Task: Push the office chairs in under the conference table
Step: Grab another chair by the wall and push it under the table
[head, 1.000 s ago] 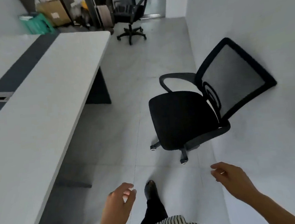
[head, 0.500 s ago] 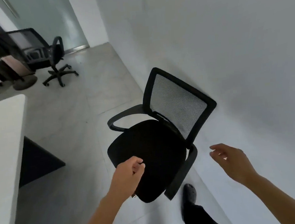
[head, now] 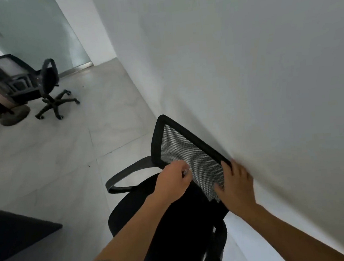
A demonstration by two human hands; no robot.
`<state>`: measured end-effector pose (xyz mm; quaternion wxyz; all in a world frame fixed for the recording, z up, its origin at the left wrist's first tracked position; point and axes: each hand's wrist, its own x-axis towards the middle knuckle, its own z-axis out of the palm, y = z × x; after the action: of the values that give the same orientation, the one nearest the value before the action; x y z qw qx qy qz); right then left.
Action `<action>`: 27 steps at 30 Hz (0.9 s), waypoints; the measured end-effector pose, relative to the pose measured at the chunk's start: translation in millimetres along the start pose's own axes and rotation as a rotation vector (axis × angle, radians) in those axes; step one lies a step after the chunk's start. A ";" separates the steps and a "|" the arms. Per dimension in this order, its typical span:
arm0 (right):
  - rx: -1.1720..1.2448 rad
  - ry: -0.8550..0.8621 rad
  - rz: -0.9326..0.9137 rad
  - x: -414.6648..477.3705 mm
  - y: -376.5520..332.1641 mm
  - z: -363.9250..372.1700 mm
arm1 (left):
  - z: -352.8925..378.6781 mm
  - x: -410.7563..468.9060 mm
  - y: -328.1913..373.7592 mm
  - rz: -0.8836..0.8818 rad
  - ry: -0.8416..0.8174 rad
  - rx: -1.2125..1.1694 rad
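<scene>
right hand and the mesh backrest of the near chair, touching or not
Touching. The head view shows the right hand laid on the mesh backrest, thumb on the mesh face and fingers wrapped over its wall-side frame edge.

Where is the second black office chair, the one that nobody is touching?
In the head view, the second black office chair with a five-star wheeled base stands far off at the upper left, on the grey tiled floor before the frosted glass partition, beside dark furniture.

A plain white wall [head: 244, 63] meets pale tiled floor [head: 70, 154]; frosted glass panel [head: 31, 32] beyond.
</scene>
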<state>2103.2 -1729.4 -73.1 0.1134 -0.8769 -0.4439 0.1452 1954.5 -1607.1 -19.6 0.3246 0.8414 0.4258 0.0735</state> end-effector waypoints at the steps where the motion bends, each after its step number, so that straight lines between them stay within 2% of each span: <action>1: -0.023 0.029 0.008 2.3 -1.7 1.0 | 2.8 10.6 -0.8 0.000 -0.011 0.018; 3: -0.042 0.047 0.011 11.8 -2.0 -3.5 | 7.6 28.7 -3.2 0.023 -0.026 0.064; 6: 0.037 -0.041 0.022 22.5 3.2 -8.0 | 12.2 48.6 -2.7 0.021 -0.011 0.066; 10: 0.145 -0.209 0.034 7.3 7.2 6.0 | 15.4 59.6 -2.7 -0.138 0.036 -0.004; 15: 0.315 -0.292 0.061 -38.7 -1.9 35.1 | 20.3 46.7 -21.7 -0.206 -0.087 -0.062; 18: 0.374 -0.398 -0.015 -65.0 -21.4 45.9 | 24.0 26.7 -36.4 -0.217 -0.114 -0.145; 23: 0.280 -0.585 -0.198 -84.1 -52.8 57.6 | 5.1 -17.7 -74.8 -0.230 -0.038 -0.136; 27: 0.249 -0.734 -0.306 -99.8 -85.9 65.9 | -13.1 -57.8 -112.9 -0.335 -0.005 -0.154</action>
<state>1959.4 -1755.9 -91.0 0.0732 -0.6704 -0.5590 0.4825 1837.4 -1596.8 -69.3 0.3967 0.7315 0.5524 0.0484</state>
